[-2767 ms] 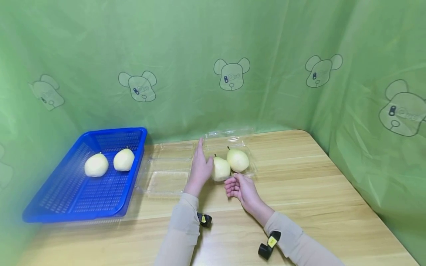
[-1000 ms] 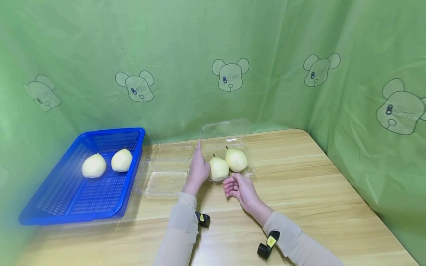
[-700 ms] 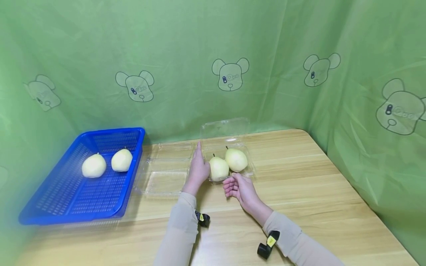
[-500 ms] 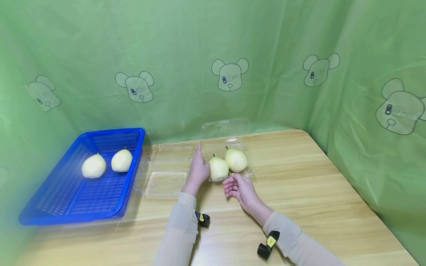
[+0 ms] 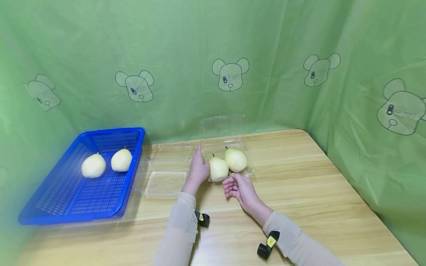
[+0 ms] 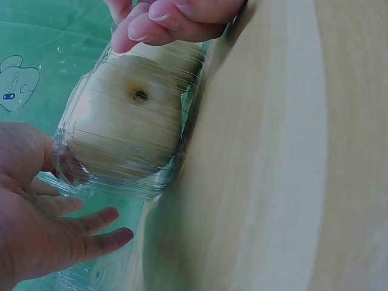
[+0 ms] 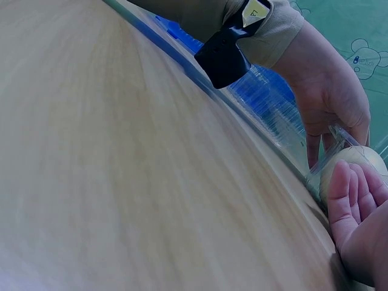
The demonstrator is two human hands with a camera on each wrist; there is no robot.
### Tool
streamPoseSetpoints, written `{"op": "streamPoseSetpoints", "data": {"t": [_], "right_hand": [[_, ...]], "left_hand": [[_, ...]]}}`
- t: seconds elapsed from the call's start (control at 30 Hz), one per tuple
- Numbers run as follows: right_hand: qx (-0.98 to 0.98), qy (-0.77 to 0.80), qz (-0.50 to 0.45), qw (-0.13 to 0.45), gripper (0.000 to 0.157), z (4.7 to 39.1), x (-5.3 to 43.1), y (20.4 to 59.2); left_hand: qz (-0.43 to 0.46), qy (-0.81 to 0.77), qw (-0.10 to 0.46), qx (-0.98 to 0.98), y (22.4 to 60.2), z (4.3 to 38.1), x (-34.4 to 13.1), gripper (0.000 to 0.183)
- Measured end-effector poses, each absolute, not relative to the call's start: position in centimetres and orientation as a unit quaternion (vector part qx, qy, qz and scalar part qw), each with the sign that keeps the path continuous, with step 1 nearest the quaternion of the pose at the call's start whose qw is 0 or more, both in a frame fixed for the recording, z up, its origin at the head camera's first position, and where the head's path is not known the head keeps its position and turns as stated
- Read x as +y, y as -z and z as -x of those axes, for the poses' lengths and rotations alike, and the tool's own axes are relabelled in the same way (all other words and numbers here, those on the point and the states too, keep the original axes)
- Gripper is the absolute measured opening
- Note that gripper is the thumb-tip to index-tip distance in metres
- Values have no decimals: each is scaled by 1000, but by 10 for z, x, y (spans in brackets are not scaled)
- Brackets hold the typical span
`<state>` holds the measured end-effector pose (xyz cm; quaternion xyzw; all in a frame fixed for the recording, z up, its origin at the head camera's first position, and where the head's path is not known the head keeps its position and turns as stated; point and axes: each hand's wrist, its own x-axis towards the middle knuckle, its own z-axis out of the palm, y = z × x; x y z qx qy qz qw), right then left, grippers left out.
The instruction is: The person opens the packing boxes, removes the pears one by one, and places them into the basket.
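In the head view, a clear plastic clamshell container (image 5: 249,170) holds two pale pears, a left pear (image 5: 218,169) and a right pear (image 5: 236,160). Its lid (image 5: 223,125) stands raised at the back. My left hand (image 5: 198,168) is along the container's left side, fingers straight and spread, thumb at the rim by the left pear. At the front edge, my right hand (image 5: 241,189) has curled fingers, with thumb and index finger pinching the rim. The left wrist view shows the base of a pear (image 6: 130,115) through the ribbed plastic wall, below the right hand's fingertips (image 6: 142,30).
Left of my left hand lies a second clear container (image 5: 168,183), opened flat. Farther left, a blue basket (image 5: 74,218) holds two more pears (image 5: 94,166). Everything stands on a wooden table (image 5: 299,192), with green curtain (image 5: 266,55) behind and at the sides.
The lid of the pear container has swung up from a low tilt to nearly upright against the curtain. Both hands stay at the container; the view has shifted slightly.
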<state>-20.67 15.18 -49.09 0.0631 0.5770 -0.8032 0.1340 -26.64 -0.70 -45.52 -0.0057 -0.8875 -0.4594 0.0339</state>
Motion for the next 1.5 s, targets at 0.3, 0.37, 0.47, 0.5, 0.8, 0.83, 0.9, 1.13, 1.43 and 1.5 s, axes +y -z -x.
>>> {"op": "streamPoseSetpoints", "data": {"t": [0.3, 0.37, 0.47, 0.5, 0.8, 0.83, 0.9, 1.13, 1.43, 1.5], "right_hand": [[576, 804, -62, 135, 36, 207, 152, 490], [576, 804, -63, 135, 36, 206, 151, 490], [575, 804, -64, 135, 36, 206, 151, 490], [575, 804, -64, 135, 36, 206, 151, 489], [579, 801, -66, 133, 36, 206, 151, 488], [579, 801, -66, 133, 36, 206, 151, 488], [579, 801, -67, 133, 36, 206, 151, 488], [578, 802, -71, 135, 36, 206, 151, 488], [578, 802, -65, 135, 36, 205, 151, 488], [577, 803, -64, 136, 36, 206, 151, 488]], "left_hand": [[5, 464, 33, -885, 456, 268, -7, 83], [4, 465, 32, -885, 456, 268, -7, 83], [3, 464, 31, -885, 456, 267, -7, 83], [3, 464, 31, -885, 456, 267, -7, 82], [2, 468, 25, -883, 454, 266, -7, 81], [1, 469, 24, -883, 454, 266, -7, 81], [2, 469, 23, -883, 454, 266, -8, 81], [2, 470, 24, -883, 453, 265, -7, 80], [-2, 471, 16, -882, 455, 267, -7, 76], [-3, 469, 15, -883, 455, 267, -7, 77]]}}
